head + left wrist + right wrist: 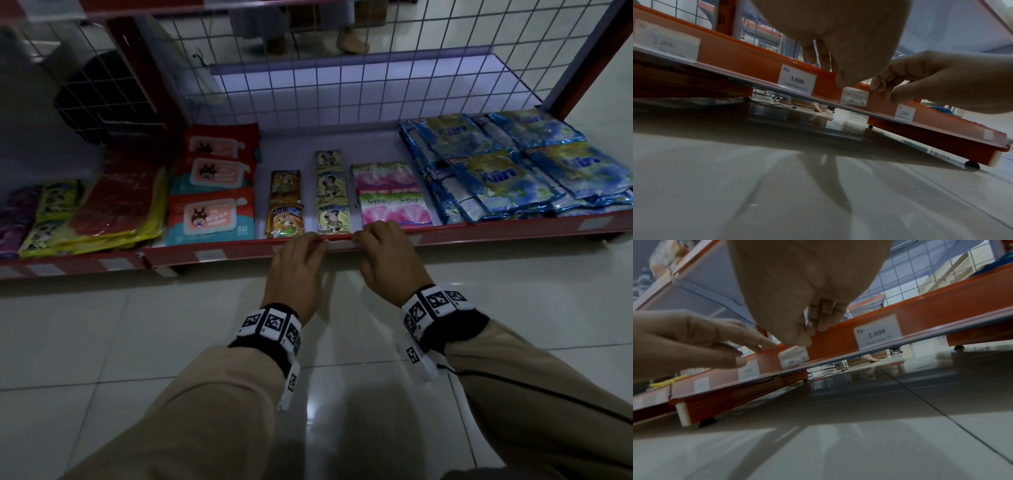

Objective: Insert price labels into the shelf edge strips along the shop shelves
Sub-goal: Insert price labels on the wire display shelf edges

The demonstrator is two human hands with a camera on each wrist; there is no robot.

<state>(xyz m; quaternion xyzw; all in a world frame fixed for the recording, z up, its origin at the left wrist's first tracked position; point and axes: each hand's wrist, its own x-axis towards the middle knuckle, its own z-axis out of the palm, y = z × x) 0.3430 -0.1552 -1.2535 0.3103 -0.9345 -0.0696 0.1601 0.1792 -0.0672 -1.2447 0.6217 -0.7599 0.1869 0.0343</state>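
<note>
The red shelf edge strip (479, 233) runs along the front of the bottom shelf. In the left wrist view a white price label (854, 97) sits upside down and tilted in the strip (748, 56). My right hand (373, 233) pinches the label's top edge, thumb in front (800, 341), and the label (794, 357) also shows in that view. My left hand (308, 242) grips the strip's top edge just left of the label, thumb (844, 81) on the front. The head view hides the label behind my hands.
Other labels sit in the strip: "3.000" (797, 79) to the left, "2.000" (877, 332) to the right. The shelf holds wet wipes (210, 216), Top Ice sachets (284, 219), Soffell packs (394, 205) and blue Klin packs (513, 171). A wire grid (342, 68) backs it. Tiled floor (137, 342) lies below.
</note>
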